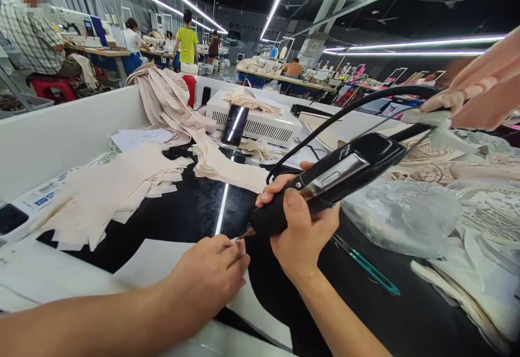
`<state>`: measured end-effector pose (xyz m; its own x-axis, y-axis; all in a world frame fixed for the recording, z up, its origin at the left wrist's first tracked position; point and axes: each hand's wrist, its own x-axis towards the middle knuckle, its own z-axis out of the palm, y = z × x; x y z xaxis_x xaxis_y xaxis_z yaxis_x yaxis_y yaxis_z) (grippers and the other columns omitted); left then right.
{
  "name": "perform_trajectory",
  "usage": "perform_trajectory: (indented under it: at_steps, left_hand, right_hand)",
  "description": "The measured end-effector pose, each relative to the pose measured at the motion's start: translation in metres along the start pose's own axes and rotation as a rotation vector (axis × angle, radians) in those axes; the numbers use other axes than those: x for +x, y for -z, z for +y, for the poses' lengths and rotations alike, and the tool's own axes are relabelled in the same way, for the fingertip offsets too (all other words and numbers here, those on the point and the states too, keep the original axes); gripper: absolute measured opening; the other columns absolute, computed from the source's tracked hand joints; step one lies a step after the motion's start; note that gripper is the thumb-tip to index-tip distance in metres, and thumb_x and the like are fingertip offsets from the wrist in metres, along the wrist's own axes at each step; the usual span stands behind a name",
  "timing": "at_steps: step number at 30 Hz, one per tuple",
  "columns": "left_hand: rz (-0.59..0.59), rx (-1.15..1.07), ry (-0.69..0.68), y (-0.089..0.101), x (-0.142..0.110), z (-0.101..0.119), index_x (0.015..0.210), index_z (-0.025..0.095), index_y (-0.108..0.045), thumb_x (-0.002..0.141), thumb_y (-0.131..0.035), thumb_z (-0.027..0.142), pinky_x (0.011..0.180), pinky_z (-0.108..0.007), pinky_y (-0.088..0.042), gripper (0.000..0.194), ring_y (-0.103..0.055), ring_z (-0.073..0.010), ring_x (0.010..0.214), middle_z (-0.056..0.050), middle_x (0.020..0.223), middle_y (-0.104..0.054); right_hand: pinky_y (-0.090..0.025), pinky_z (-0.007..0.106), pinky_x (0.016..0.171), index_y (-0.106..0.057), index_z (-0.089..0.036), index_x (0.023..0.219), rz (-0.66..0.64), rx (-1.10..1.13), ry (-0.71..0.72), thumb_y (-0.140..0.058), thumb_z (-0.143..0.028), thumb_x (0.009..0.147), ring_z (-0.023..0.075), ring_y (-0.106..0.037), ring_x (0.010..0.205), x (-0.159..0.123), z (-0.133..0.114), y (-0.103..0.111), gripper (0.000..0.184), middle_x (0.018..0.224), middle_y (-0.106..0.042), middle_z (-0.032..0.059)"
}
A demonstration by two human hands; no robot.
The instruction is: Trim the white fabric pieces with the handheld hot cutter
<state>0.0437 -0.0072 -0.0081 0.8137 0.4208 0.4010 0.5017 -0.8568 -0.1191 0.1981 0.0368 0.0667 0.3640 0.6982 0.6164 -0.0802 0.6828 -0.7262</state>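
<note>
a: though the tool's tip (pixel 246 233) is hard to make out where it meets the fingers, what does the left hand (pixel 209 273) have?

b: its fingers are pressed together, pinching something small and pale right at the tip. what it is, i cannot tell; the fingers hide nearly all of it.

a: and the right hand (pixel 298 227)?

b: wrapped tight around the black handheld tool (pixel 329 181), thumb along the top. the tool slants down to the left over the black table (pixel 195 205), and its black cable (pixel 337 116) loops up and runs out under another person's hand (pixel 483 89) at the right edge, which is cut off by the frame.

a: anything holding other things?

b: the white-walled work area (pixel 60 129) holds beige fabric pieces (pixel 109 189), a draped heap of beige cloth (pixel 166 97) and sheets of paper (pixel 140 137). clear plastic bags (pixel 402 213) lie at the right, beside lace pieces (pixel 483 205). what the bags contain is unclear.

a: any writing?

b: a white strip (pixel 44 194) on the left carries blue print, too blurred to read. a phone (pixel 234 124) leans on a white slotted box (pixel 260 121), screen showing only glare. teal-handled tweezers or snips (pixel 368 265) lie on the table near the right wrist; which, i cannot say.

a: and behind?

b: people at sewing tables (pixel 101 51), small and far off.
</note>
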Motion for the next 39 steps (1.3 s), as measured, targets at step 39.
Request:
perform_trajectory:
  at_steps: [39]
  left_hand:
    - [0.085, -0.295, -0.203, 0.015, 0.007, -0.010, 0.102, 0.017, -0.068, 0.117, -0.043, 0.012, 0.073, -0.033, -0.056, 0.029, -0.065, -0.0195, 0.077, -0.003, 0.088, -0.071]
  right_hand:
    - [-0.061, 0.026, 0.057, -0.058, -0.027, 0.098, 0.022, -0.041, -0.059, -0.086, -0.030, 0.085, 0.0112, -0.065, 0.059, -0.029, -0.050, 0.036, 0.031, 0.079, -0.071, -0.0068]
